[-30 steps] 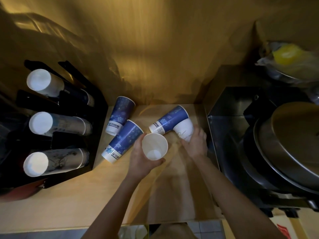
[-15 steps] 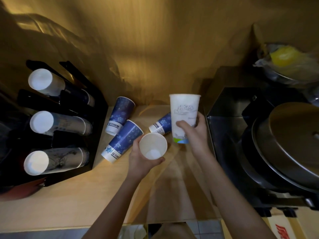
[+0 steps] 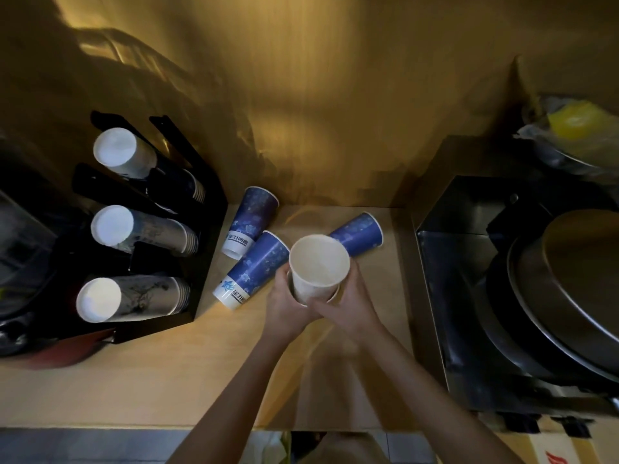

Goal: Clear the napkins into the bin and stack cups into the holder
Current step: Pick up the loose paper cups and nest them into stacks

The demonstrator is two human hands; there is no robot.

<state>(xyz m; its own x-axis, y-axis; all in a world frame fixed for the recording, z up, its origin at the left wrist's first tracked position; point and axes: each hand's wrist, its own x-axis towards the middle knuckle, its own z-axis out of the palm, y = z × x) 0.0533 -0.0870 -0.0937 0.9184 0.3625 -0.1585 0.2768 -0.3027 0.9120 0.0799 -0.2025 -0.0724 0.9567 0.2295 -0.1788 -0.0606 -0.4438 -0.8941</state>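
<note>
The wooden bench (image 3: 140,380) runs under everything, lit warm and dim. To the right of the white cup sits a dark metal box (image 3: 469,296) carrying a big round pan (image 3: 569,296), and beyond that, further back, a plastic bag with something yellow (image 3: 569,123) in it. To the left of the white cup stands the black cup holder (image 3: 207,209), three slanted slots each loaded with a stack of cups (image 3: 140,231), pale bottoms facing out.

Three blue cups lie on their sides on the bench. One blue cup (image 3: 249,224) lies just beside the holder, behind and left of the white cup; a second blue cup (image 3: 251,269) lies immediately left of the white cup, beside the left hand; the third blue cup (image 3: 360,232) pokes out from behind the white cup to its right.

The white cup (image 3: 318,262) is held upright above the bench, mouth open toward the camera, its base seated in what looks like another white cup's rim (image 3: 331,294), though the hands hide most of that. The left hand (image 3: 288,308) wraps its fingers around the lower cup from the left; the right hand (image 3: 348,304) clasps the same pair from the right, fingers closed on the cup wall.
</note>
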